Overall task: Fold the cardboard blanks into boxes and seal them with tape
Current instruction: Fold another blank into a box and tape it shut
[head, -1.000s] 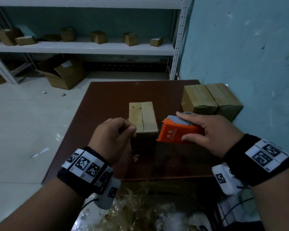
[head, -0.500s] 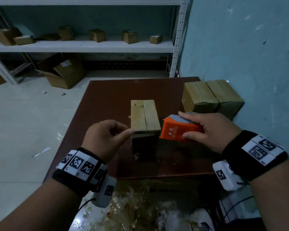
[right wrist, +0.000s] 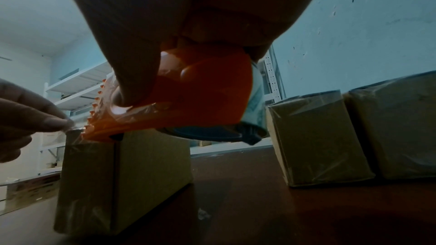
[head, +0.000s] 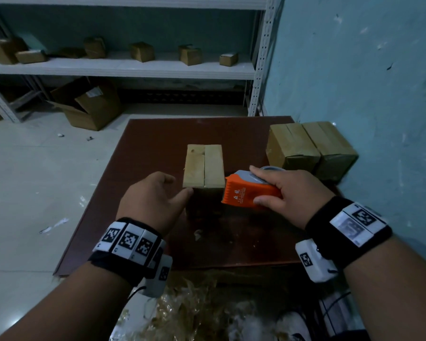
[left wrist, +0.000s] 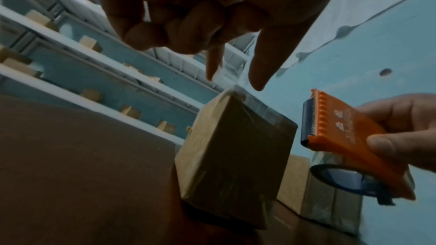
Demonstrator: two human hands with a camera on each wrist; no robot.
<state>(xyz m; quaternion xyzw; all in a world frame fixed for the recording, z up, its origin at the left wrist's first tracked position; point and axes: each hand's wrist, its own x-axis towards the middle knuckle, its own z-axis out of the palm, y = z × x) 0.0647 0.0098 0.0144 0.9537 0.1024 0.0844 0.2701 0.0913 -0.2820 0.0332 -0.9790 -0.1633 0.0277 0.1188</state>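
Note:
A small folded cardboard box (head: 203, 166) (left wrist: 235, 146) (right wrist: 125, 174) stands in the middle of the dark brown table (head: 158, 134), its top flaps meeting in a centre seam. My right hand (head: 288, 193) grips an orange tape dispenser (head: 246, 193) (left wrist: 349, 137) (right wrist: 207, 96), teeth toward the box's near right corner. My left hand (head: 180, 195) (left wrist: 232, 79) is at the box's near left corner. Its thumb and index finger hold the clear tape end (right wrist: 74, 129) at the top edge, and the other fingers are curled.
Two taped boxes (head: 293, 148) (head: 330, 146) stand side by side against the blue wall at the table's right. Behind are white shelves (head: 123, 67) with several small boxes and an open carton (head: 89, 107) on the floor. Crumpled tape scraps (head: 182, 311) lie below the table's near edge.
My left thumb has stretched out from a tight pinch and come down to the box's near left corner. The dispenser has drawn closer to the box's near right corner.

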